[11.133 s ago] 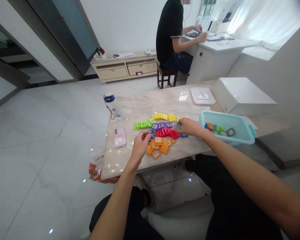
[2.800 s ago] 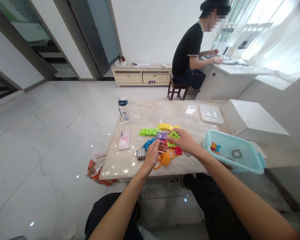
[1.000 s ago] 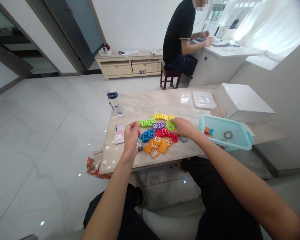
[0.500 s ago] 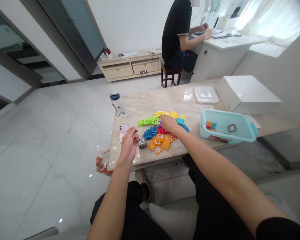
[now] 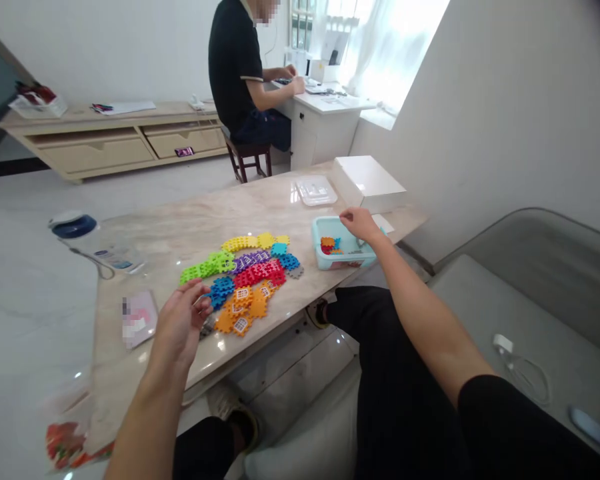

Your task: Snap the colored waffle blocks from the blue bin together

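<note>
Rows of gear-edged plastic pieces lie on the marble-look table (image 5: 215, 213): yellow (image 5: 240, 243), green (image 5: 207, 265), purple (image 5: 251, 261), red (image 5: 263, 272), blue (image 5: 222, 292) and orange (image 5: 257, 305). My left hand (image 5: 183, 313) hovers at the left end of the blue and green pieces, fingers curled; whether it holds something small is not clear. Over the back rim of the light-blue bin (image 5: 323, 257) is my right hand (image 5: 361, 223), its fingers pinched together; nothing can be made out between them. A few orange, red and blue pieces (image 5: 329, 243) lie inside the bin.
A bottle (image 5: 105, 247) and a phone (image 5: 140, 320) are on the left of the table. At the back right are a clear lid (image 5: 316, 191) and a white box (image 5: 370, 181). Beyond, a person in black (image 5: 235, 67) sits at a white desk (image 5: 325, 120).
The view has turned to the right. My right hand has moved from the yellow and purple pieces across to the bin. My left hand remains beside the pieces.
</note>
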